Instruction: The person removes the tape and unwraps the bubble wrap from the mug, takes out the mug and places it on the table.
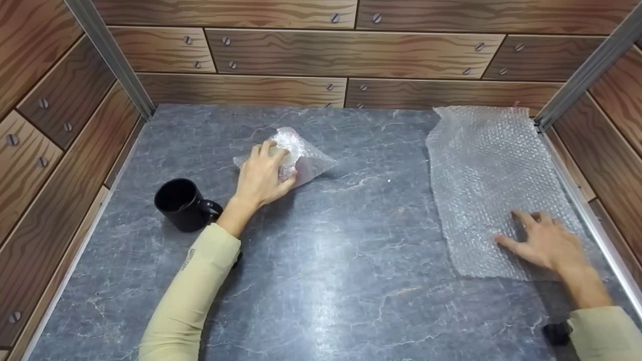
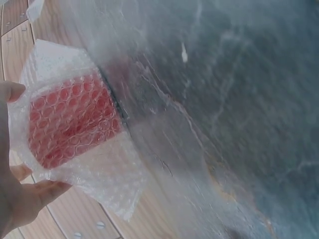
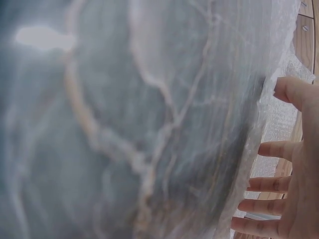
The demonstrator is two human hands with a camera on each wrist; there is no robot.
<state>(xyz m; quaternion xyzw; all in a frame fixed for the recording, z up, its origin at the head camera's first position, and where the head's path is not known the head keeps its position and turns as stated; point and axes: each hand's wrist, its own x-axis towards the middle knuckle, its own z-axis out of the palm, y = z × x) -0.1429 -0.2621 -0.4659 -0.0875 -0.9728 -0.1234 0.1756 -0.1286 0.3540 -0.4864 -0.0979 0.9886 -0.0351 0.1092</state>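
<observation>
A person's left hand (image 1: 262, 176) is resting over a bubble-wrapped bundle (image 1: 296, 156) toward the far left-centre of the grey marbled tabletop (image 1: 321, 260), its grip curling around the near side of the package. What the wrap is covering is hard to make out from the head view; the left wrist view is showing something red (image 2: 72, 119) through the bubbles, its shape unclear. The right hand (image 1: 544, 243) is lying flat with fingers spread on the near end of a loose bubble wrap sheet (image 1: 489, 170), which is lying along the tabletop's right edge, well apart from the bundle. A black mug (image 1: 181, 204) is standing upright just beside the left wrist, its handle partly hidden behind the cream sleeve (image 1: 193, 296). The right wrist view is blurred, showing only fingertips (image 3: 264, 148) and the sheet's edge.
</observation>
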